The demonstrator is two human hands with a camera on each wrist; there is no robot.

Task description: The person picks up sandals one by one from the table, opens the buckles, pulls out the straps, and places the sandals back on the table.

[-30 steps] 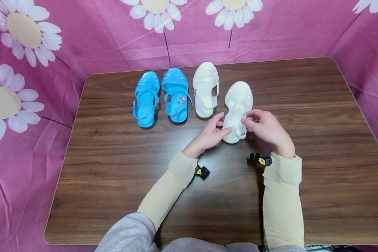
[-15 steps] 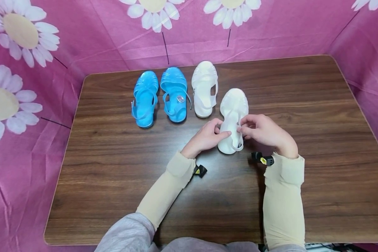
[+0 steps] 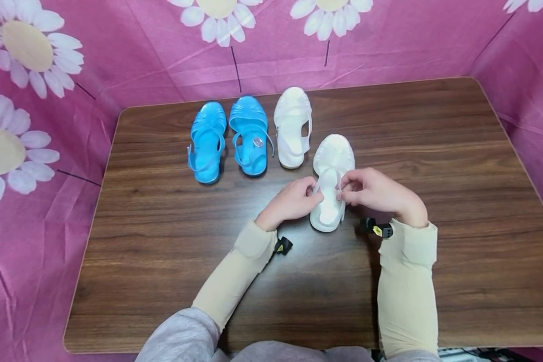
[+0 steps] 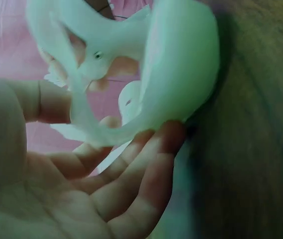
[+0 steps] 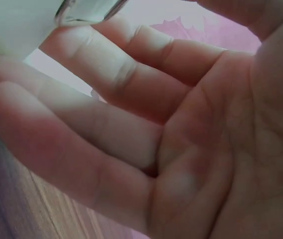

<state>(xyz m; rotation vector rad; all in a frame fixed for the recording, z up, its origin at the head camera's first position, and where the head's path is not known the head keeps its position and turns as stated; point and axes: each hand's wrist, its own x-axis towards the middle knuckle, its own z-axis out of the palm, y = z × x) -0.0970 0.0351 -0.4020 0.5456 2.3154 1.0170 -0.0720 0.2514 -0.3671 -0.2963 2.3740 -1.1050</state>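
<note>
A white sandal [image 3: 334, 153] lies on the table with its toe pointing away, between my two hands. My left hand [image 3: 291, 202] holds the left side of its strap; in the left wrist view the thumb lies at the white strap [image 4: 84, 117] and the fingertips reach the sole. From the right, my right hand [image 3: 374, 195] pinches the strap on the other side. A shiny buckle [image 5: 89, 11] shows above its fingertips in the right wrist view, where the thumb's tip is out of frame. The sandal's ankle opening faces up.
Another white sandal [image 3: 292, 125] stands just to the left and further back. Beyond it are two blue sandals, one [image 3: 250, 134] beside the other [image 3: 208, 143]. The brown wooden table [image 3: 457, 201] ends at a pink flowered cloth [image 3: 389, 40].
Both hands have drawn the white sandal toward the body and slightly left. Its strap, lying over the insole before, is now spread apart. The other sandals stay in place.
</note>
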